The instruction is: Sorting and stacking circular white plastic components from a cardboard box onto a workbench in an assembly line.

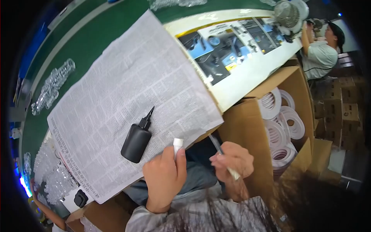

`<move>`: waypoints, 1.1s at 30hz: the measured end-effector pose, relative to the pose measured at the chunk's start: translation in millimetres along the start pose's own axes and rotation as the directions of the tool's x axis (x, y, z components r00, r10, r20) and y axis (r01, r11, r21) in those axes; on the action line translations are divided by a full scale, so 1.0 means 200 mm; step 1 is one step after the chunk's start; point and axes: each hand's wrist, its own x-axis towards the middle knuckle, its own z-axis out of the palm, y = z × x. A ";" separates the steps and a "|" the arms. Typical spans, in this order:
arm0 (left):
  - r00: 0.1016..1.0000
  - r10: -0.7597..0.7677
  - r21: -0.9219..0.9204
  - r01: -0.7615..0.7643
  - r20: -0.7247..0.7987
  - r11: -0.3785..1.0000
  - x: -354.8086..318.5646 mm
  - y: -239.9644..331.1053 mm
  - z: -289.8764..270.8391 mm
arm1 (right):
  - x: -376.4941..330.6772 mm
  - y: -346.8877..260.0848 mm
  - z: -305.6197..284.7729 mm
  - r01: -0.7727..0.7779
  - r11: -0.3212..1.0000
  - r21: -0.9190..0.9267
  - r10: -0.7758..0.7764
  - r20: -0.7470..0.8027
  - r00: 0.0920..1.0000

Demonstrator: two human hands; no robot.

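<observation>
My left hand [162, 179] is closed round a small white cylindrical piece [178, 143], which pokes up between thumb and forefinger at the near edge of the newspaper. To its right, beyond the table edge, my right hand [233, 164] grips a slim, pale translucent stick [215, 142]. One end of the stick points up and left; a pale yellowish part shows below the fingers. Its exact kind I cannot make out. A black squeeze bottle [136, 143] with a pointed nozzle lies on the newspaper [127, 73], just beyond my left hand.
At the right, an open cardboard box [247, 139] holds several white rings [270, 104]. Clear plastic pieces [54, 85] lie on the green surface at left. A black knob-shaped part [80, 198] sits near the front left corner. A co-worker [320, 54] is at the far right.
</observation>
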 end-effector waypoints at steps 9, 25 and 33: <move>0.957 0.158 0.197 -0.112 -0.242 0.974 0.42 0.34 0.06 | 0.36 0.07 -0.23 -0.131 0.819 -0.559 0.133 -0.037 0.990; 0.789 0.549 0.114 -0.540 -0.274 0.834 0.46 0.62 0.22 | -0.04 -0.29 -0.61 -0.303 0.943 -0.138 0.283 -0.145 0.948; 0.353 0.935 -0.338 -0.881 -0.003 0.332 -0.17 0.85 0.50 | -0.40 -0.48 -0.83 -0.229 0.931 -0.285 0.207 -0.105 0.973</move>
